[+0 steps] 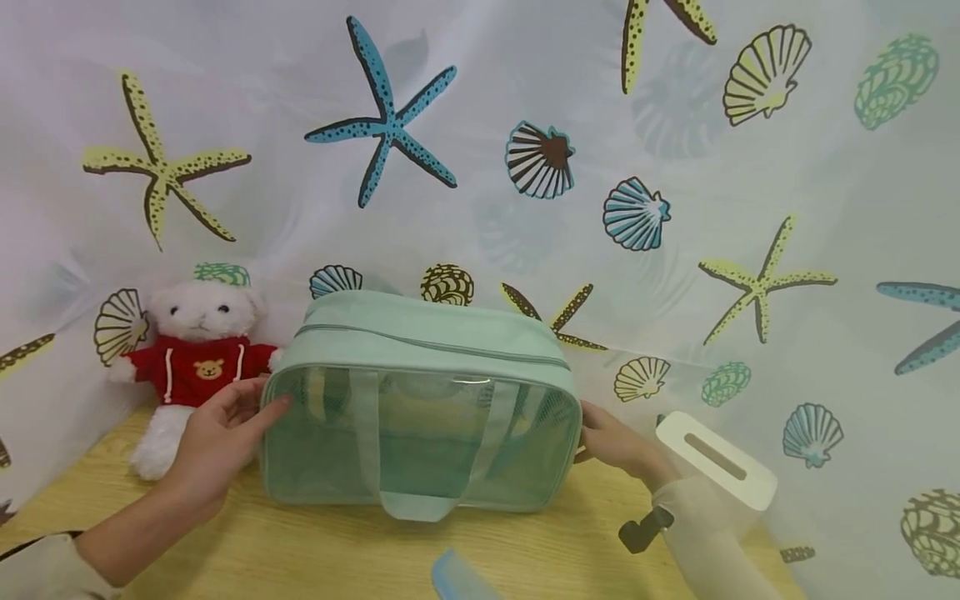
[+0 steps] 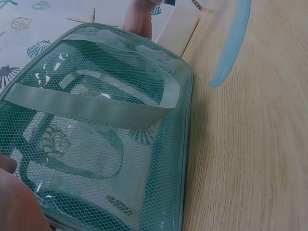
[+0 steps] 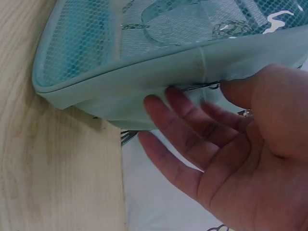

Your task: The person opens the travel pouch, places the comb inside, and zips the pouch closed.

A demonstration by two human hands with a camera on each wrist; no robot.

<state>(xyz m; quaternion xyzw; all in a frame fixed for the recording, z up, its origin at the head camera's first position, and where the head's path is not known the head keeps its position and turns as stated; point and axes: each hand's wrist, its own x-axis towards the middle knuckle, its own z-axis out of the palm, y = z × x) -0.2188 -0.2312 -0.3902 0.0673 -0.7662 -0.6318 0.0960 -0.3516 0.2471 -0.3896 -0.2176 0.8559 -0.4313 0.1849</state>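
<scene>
My left hand [image 1: 221, 437] grips the mint-green, clear-fronted zip bag [image 1: 427, 408] at nine o'clock; my right hand [image 1: 613, 439], fingers apart, touches three o'clock.

- Green bag [image 1: 442, 333]: 1
- Plush bear [image 1: 198, 308]: 1
- Red hoodie [image 1: 176, 371]: 1
- Hands: 2 (left hand [image 1: 225, 433], right hand [image 1: 617, 442])
- Pale sleeves [image 1: 48, 571]: 2
- Blue object [image 1: 461, 577]: 1
- White slotted piece [image 1: 678, 429]: 1

A mint-green toiletry bag [image 1: 423, 408], see-through in front, stands upright on a wood-grain tabletop [image 1: 315, 554]; 1 strap handle [image 1: 416, 507] hangs down the clear panel; a zip [image 1: 435, 344] runs along the top.
</scene>
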